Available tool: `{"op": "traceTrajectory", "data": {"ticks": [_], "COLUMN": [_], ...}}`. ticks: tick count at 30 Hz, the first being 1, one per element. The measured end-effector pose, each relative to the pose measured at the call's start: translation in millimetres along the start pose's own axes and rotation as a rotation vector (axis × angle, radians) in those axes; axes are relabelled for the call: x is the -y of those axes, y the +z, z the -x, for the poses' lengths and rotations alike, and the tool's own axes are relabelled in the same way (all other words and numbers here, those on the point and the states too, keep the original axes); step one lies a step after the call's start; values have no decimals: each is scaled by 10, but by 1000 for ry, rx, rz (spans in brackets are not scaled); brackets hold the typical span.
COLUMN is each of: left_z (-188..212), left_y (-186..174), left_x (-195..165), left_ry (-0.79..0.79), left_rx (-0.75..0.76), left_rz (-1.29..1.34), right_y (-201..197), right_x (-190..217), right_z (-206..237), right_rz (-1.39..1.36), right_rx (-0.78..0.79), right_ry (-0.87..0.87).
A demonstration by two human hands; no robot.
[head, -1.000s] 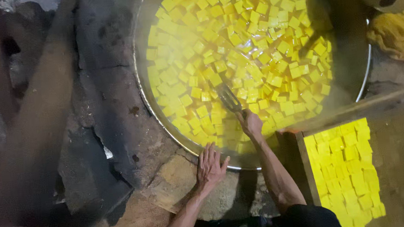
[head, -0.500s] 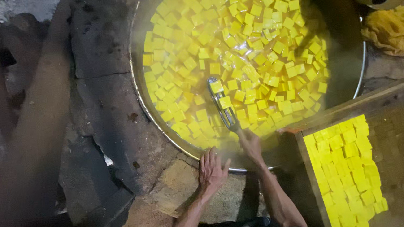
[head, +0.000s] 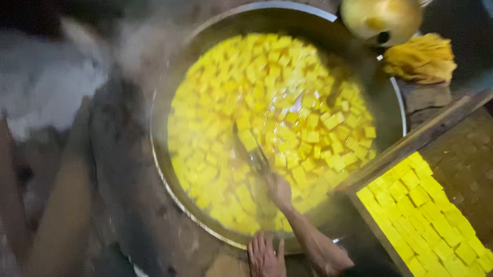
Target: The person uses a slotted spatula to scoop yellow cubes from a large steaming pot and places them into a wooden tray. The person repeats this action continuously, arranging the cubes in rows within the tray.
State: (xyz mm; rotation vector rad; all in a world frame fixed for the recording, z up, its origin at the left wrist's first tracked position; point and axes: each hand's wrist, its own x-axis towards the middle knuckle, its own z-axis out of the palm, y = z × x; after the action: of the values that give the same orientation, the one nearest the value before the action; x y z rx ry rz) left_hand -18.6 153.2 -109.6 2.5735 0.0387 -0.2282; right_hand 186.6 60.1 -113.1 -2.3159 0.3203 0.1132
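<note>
Fingers: right hand (head: 277, 189) grips skimmer (head: 252, 155) in pan (head: 182, 50) | left hand (head: 265, 263) spread on stone ledge (head: 166, 236)

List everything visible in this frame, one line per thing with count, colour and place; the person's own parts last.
pan: one, large round metal, centre
yellow cubes: many, floating in the pan's liquid
wooden tray: one, brown, lower right
cut yellow squares: many, packed in the tray's near part
round vessel: one, golden, top right by the pan rim
cloth: one, yellow, bunched, right of the pan
utensil: one, blurred, in the pan
left hand: flat on the ledge by the pan
right hand: over the pan, holding the utensil
</note>
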Motion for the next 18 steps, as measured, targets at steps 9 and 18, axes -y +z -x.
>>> {"op": "traceTrajectory", "data": {"ticks": [9, 18], "left_z": [0, 131], "left_y": [87, -296], "left_x": [27, -406], "left_ry": [83, 120], "left_rx": [-187, -380], "left_rz": [-30, -37], "right_y": [-1121, -3093], "right_x": [42, -948], "right_z": [464, 1542], "right_rz": [-304, -405], "right_rx": [-69, -175], "right_ry": [187, 41]}}
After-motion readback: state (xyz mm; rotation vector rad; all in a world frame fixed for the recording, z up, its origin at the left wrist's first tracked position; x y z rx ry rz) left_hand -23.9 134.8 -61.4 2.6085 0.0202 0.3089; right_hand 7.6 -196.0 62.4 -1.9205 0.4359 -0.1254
